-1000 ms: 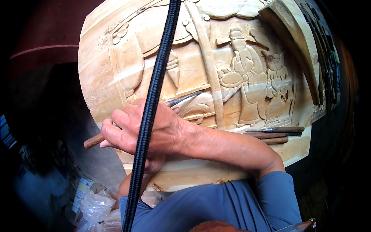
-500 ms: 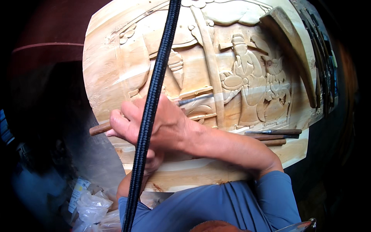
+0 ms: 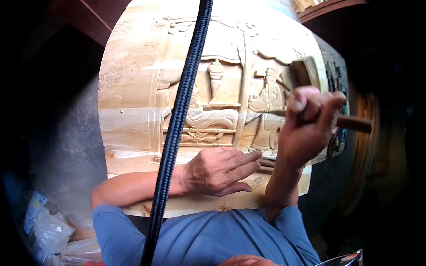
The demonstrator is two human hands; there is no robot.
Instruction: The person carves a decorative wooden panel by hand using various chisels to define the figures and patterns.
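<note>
A broad, pale wooden panel (image 3: 128, 88) carved in low relief spreads out before the person, its near edge next to the blue-grey shirt (image 3: 199, 235). The right hand (image 3: 306, 131) is raised over the panel's right part, toward the near right corner. Its grip is closed around a tool with a round brown wooden handle (image 3: 357, 123), whose butt sticks out past the panel's right edge; the working end is too blurred to make out.

The left hand (image 3: 215, 173) lies low over the middle of the near edge, its grip loose and open, fingers stretched toward the right edge. Just beyond those fingertips, along the near edge, lie slender brown-handled tools (image 3: 267, 162), partly covered by the right forearm; whether the fingers touch them I cannot tell.

Behind the right hand, beside the panel's right edge, rests a thick, curved brown wooden piece (image 3: 306, 72), partly hidden. A robed figure in a hat (image 3: 270, 94) is carved between it and an upright carved post (image 3: 245, 88). A black braided cable (image 3: 177, 119) crosses in front of the panel.
</note>
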